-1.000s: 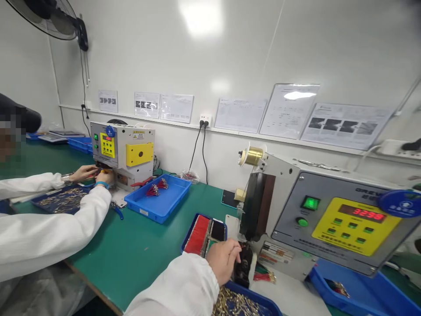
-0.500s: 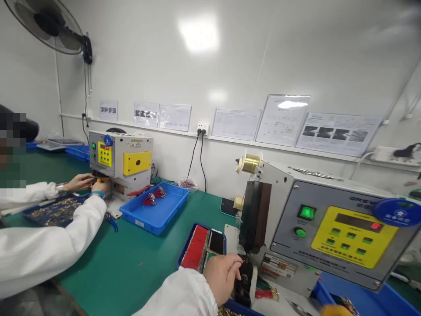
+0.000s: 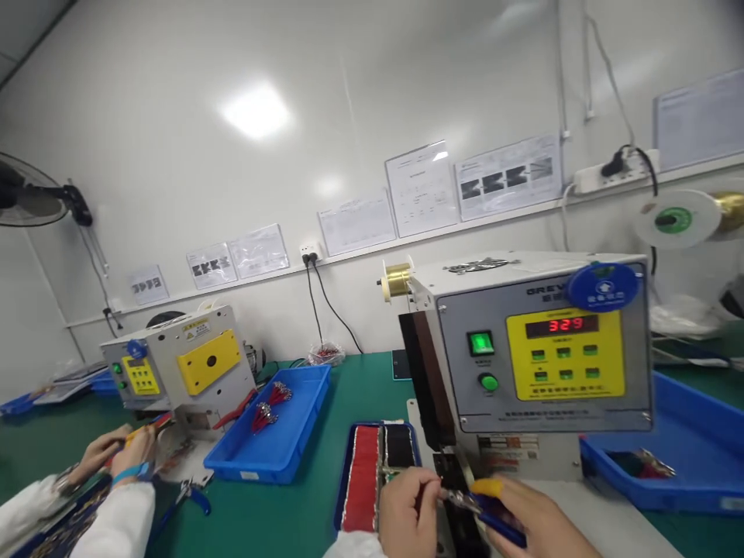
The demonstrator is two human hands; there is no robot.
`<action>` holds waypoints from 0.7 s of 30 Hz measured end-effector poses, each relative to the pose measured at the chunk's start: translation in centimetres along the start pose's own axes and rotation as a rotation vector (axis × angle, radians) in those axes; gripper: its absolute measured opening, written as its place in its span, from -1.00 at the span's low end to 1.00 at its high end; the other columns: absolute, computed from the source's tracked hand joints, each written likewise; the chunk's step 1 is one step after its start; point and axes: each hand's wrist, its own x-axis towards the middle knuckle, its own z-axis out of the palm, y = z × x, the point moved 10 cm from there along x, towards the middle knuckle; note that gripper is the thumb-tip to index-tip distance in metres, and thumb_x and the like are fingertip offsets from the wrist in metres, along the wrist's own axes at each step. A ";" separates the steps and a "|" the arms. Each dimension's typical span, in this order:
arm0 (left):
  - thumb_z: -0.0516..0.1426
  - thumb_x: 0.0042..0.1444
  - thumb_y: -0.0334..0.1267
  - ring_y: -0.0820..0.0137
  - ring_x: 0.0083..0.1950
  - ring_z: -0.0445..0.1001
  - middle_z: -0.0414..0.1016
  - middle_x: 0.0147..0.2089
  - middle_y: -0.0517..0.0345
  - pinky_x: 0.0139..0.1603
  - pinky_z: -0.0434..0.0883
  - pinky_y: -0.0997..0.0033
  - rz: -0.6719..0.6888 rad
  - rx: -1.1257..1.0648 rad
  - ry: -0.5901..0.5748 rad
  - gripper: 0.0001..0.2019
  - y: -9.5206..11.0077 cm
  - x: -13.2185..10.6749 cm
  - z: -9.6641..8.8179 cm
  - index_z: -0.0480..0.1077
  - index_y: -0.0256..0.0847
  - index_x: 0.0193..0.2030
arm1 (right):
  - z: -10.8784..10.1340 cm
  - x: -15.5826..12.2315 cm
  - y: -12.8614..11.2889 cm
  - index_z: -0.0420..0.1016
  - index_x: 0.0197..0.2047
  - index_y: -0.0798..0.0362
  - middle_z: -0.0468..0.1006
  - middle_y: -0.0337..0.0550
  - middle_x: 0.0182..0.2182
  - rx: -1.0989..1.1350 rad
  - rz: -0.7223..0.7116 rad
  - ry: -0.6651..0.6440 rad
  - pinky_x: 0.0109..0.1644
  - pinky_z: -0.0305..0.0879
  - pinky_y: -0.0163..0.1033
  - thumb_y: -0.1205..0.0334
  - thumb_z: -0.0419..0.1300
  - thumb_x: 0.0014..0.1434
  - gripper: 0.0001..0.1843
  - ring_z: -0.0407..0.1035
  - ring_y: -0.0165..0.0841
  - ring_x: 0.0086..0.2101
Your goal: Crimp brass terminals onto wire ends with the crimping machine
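Note:
My left hand is closed in a pinch in front of the grey machine; what its fingertips hold is too small to make out. From the right, my right hand, with a yellow cover on one finger, grips blue-handled pliers. The metal jaws of the pliers meet the fingertips of my left hand. Just behind both hands is the machine's dark lower tooling. Beside my left hand lies a blue tray with red strips and black strips.
A blue bin with red-wired parts stands right of the machine. Left of centre is another blue tray with red wire bundles. Further left, a co-worker's hands work at a second machine, near blue-handled pliers.
The view has swung right. My right hand has come in with the pliers to meet my left hand. The machine's display now reads 329. The co-worker's hands have drawn back from their machine.

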 end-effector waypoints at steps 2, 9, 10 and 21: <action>-0.02 0.23 -0.16 0.39 -0.37 0.49 0.55 -0.41 0.12 -0.33 0.39 0.47 0.004 0.001 -0.009 -0.73 -0.3 0.0 0.3 0.47 -0.16 -0.33 | -1.1 0.4 0.5 0.52 -0.08 -0.05 0.58 -0.05 -0.17 0.009 0.038 0.058 -0.08 0.43 -0.17 0.21 0.11 0.13 -0.71 0.48 -0.18 -0.15; -0.05 0.25 -0.03 0.44 -0.49 0.42 0.52 -0.45 0.11 -0.42 0.39 0.51 -0.040 -0.039 -0.033 -0.64 -1.3 0.1 0.9 0.47 -0.21 -0.23 | -2.1 0.8 3.0 0.50 -0.04 -0.04 0.52 -0.01 -0.08 -0.056 0.125 0.147 0.01 0.35 -0.03 0.27 0.17 0.01 -0.60 0.40 -0.09 -0.05; -0.05 0.25 -0.03 0.45 -0.50 0.41 0.51 -0.45 0.12 -0.44 0.37 0.52 -0.044 -0.036 -0.033 -0.63 -1.1 0.1 0.9 0.47 -0.21 -0.27 | -1.9 0.7 3.1 0.50 -0.03 -0.03 0.51 -0.01 -0.07 -0.063 0.127 0.148 0.03 0.34 -0.01 0.30 0.17 -0.01 -0.58 0.38 -0.08 -0.03; -0.07 0.24 0.02 0.43 -0.46 0.41 0.45 -0.50 0.16 -0.37 0.35 0.49 -0.057 0.031 0.011 -0.58 -0.4 0.1 0.4 0.42 -0.20 -0.42 | -1.0 0.4 2.2 0.45 0.01 -0.04 0.47 0.00 -0.03 -0.057 0.109 0.120 0.05 0.32 0.02 0.40 0.12 -0.05 -0.50 0.35 -0.08 0.00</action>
